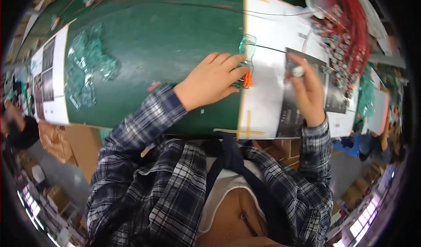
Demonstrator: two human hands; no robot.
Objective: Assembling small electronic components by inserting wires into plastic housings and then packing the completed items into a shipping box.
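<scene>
My left hand reaches across the green table, its fingers curled over a clear greenish plastic housing. The housing is long and narrow, and it lies along the seam between the green surface and a white sheet. An orange piece shows at its lower end, beside my fingertips. Over the white sheet, my right hand is raised, blurred at the fingers. Between thumb and fingers it pinches a small whitish part; its exact kind cannot be made out.
A heap of clear plastic housings lies at the left. Red wires with small connectors are bundled at the far right. A black printed sheet lies under my right hand. Other people are at both sides.
</scene>
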